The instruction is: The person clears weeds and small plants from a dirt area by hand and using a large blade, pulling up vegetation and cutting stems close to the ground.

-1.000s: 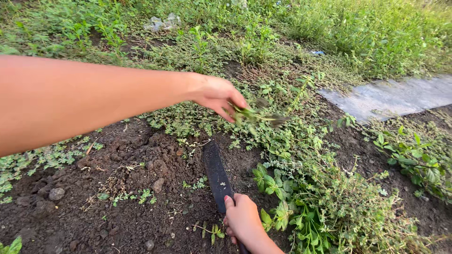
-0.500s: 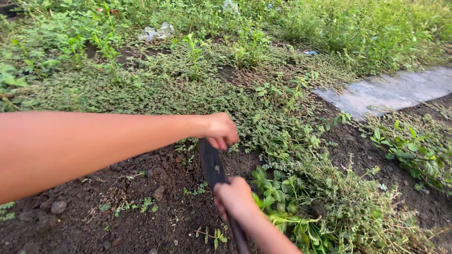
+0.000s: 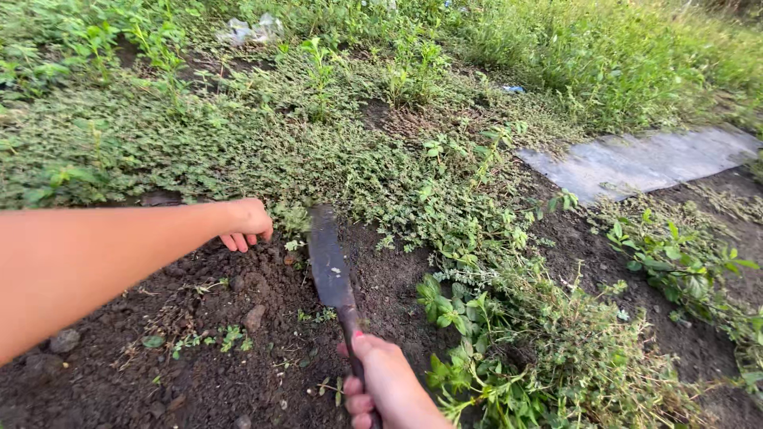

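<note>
- Bare dark brown soil patch [image 3: 159, 349], lower left: loose clods, a few small grey stones, scattered tiny green seedlings
- Left hand [image 3: 246, 221] reaches in from the left on a bare forearm, low over the soil at the edge of the low green creeping weed mat [image 3: 199, 151]; fingers curled down and inward, fingertips close to the ground; cannot tell whether they pinch anything
- Long flat dark metal blade [image 3: 327, 258], just right of the left hand and apart from it; tip points away from the person, towards the weed mat, where weeds meet soil; the blade lies low over the soil, contact with ground not resolvable
- Right hand [image 3: 381, 389], bottom centre: fist closed around the blade's narrow handle end, thumb on top
- Heap of uprooted leafy green weeds [image 3: 517, 349], right of the blade, on the soil
- Flat grey sheet [image 3: 636, 159] lying on the ground, upper right
- Crumpled pale plastic litter [image 3: 250, 30] among the plants, top edge
</note>
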